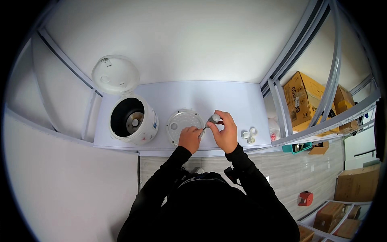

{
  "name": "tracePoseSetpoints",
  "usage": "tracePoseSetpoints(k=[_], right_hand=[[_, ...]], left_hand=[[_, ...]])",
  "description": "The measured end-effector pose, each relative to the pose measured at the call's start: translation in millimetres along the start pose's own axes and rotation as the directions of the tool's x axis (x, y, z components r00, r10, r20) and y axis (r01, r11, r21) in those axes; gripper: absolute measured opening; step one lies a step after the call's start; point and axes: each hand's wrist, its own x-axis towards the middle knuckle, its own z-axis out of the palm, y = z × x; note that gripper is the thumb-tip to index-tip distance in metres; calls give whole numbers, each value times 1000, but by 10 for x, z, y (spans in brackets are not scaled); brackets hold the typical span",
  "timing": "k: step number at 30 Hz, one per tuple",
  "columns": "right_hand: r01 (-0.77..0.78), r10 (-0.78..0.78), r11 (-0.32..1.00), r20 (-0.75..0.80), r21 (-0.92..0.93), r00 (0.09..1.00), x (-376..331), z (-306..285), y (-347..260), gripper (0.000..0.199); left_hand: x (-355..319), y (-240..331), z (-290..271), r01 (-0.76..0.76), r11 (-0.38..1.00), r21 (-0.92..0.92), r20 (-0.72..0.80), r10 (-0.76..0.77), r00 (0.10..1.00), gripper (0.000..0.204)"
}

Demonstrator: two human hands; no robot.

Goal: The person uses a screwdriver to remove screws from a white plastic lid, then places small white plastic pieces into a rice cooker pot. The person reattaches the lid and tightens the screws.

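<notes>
My right hand pinches a small grey cylinder with a pale round end between thumb and fingers. Close beside it, my left hand is closed, its fingertips meeting near the cylinder's lower end. A thin dark piece shows between the two hands, too small to name. Beneath my left hand lies a round pale perforated plate with a clear rim, partly hidden by the hand. Left of it stands a white rice cooker, its lid raised and its dark inside showing a round metal heating plate.
Several small round white pieces sit at the table's right end. Beyond the frame posts, cardboard boxes stand at the right. A teal crate and a red stool are on the floor.
</notes>
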Motion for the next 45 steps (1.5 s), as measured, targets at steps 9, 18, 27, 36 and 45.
tracePoseSetpoints(k=[9,18,27,36,45], right_hand=[[-20,20,1000,-15,-1,1000,10,27,10,46],[-56,59,997,68,-45,996,50,58,35,47],[91,-53,982,223,-163,973,220,26,-227,51],[58,-45,995,151,-80,987,231,129,-190,44],[-43,50,992,57,-118,997,260,157,-334,37]], left_hand=[[-18,-71,96,-4,999,34,-1,4,1000,45],[-10,-44,58,3,998,58,22,-5,1000,42],[15,-27,21,52,997,49,62,-55,997,37],[128,-158,-7,34,997,72,163,-45,986,29],[437,-221,-7,-2,1000,-11,140,4,990,24]])
